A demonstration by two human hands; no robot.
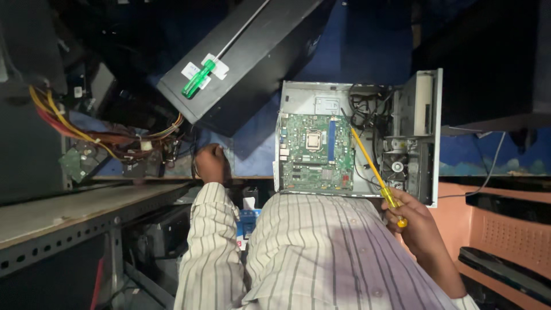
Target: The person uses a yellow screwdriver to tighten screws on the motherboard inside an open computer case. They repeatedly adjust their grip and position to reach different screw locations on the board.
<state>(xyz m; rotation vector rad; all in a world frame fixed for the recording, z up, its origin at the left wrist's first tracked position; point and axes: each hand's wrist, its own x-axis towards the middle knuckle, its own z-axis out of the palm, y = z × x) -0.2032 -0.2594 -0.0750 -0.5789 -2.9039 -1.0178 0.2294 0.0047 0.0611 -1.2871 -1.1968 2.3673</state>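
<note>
Right hand (414, 221) grips one yellow screwdriver (376, 172) by its handle, fingers wrapped around it; the long yellow shaft runs up and left over the open computer case (298, 92), tip near the top right corner of the motherboard. Left hand (211, 162) is closed into a loose fist at the edge of the blue counter (252, 155), left of the case; cannot tell whether anything is inside the fist. Both arms wear one striped light shirt (310, 252).

One open computer case lies flat on the counter, lid off. Inside: one green motherboard (313, 152) with one square processor socket (313, 139) and one blue slot (331, 139) beside it. Right of the board, a tangle of black cables (367, 106), one drive cage (422, 109), one black fan (395, 165) below it.

Second screwdriver, with a green handle (198, 78), count one, lies on one black case (241, 57) that is tilted at the upper left, well apart from both hands. Screwdrivers total: two.

Left of the fist, one bundle of yellow, red and orange wires (74, 129) spreads over loose parts, with one small green circuit board (73, 162) near it. One perforated metal shelf (63, 229) sits at lower left. One orange plastic crate (505, 229) sits at lower right.
</note>
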